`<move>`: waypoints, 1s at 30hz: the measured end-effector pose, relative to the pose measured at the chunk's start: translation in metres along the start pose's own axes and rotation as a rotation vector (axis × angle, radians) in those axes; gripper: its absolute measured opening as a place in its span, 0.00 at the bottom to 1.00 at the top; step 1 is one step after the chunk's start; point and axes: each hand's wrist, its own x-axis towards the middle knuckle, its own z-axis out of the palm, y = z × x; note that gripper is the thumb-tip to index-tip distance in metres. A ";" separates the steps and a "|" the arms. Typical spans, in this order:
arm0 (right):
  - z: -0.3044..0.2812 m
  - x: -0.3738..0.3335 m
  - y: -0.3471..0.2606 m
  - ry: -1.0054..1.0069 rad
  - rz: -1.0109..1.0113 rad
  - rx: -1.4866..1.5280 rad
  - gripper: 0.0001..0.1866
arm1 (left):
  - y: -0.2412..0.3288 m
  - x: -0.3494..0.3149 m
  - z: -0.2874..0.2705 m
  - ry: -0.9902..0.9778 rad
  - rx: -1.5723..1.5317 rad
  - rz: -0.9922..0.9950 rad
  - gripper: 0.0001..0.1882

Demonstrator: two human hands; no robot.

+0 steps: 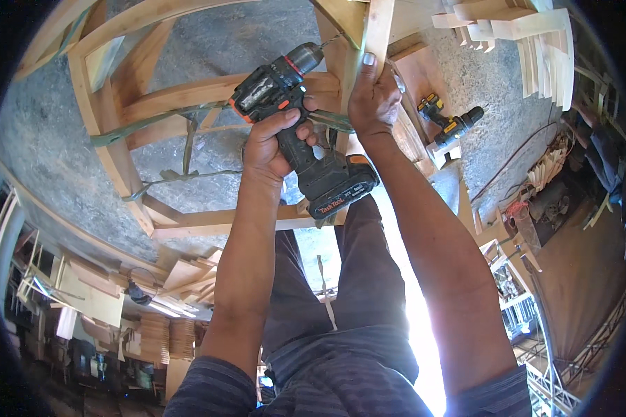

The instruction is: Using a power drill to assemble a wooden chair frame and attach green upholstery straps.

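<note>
My left hand (278,142) is wrapped round the grip of a black and orange cordless drill (295,128), its battery toward me. The drill's thin bit (332,40) points up and right at a triangular wooden corner block (344,19); whether the tip has entered the wood I cannot tell. With my right hand (375,97) I grip an upright wooden piece (378,31) beside that block, thumb laid along its face. Both belong to a pale wooden frame (233,90) with curved rails. Green straps (163,125) run across the frame.
A second cordless drill (455,125), yellow and black, lies right of the frame near wooden boards (417,76). Curved wooden parts (542,52) are stacked at the far right. Wood offcuts (188,274) and piled slats (167,337) sit at lower left. A thin cable (511,156) crosses the concrete floor.
</note>
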 end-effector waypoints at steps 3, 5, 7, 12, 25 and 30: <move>0.002 0.004 0.007 0.051 0.011 -0.043 0.27 | -0.005 0.003 0.000 -0.003 0.024 0.013 0.22; 0.008 0.002 0.006 0.030 0.032 -0.061 0.26 | -0.002 -0.007 0.003 -0.008 0.106 0.029 0.23; 0.015 0.002 0.001 -0.044 0.053 -0.081 0.24 | 0.002 -0.018 0.005 -0.051 0.095 0.003 0.24; -0.002 0.000 -0.011 -0.156 0.136 0.098 0.25 | -0.004 -0.033 0.025 -0.097 0.167 -0.007 0.27; -0.088 -0.116 0.269 0.136 0.344 0.210 0.09 | -0.051 0.005 0.057 -0.095 0.665 -0.207 0.29; -0.151 -0.113 0.551 0.199 0.501 -0.277 0.08 | -0.092 0.018 0.064 -0.068 0.709 -0.200 0.28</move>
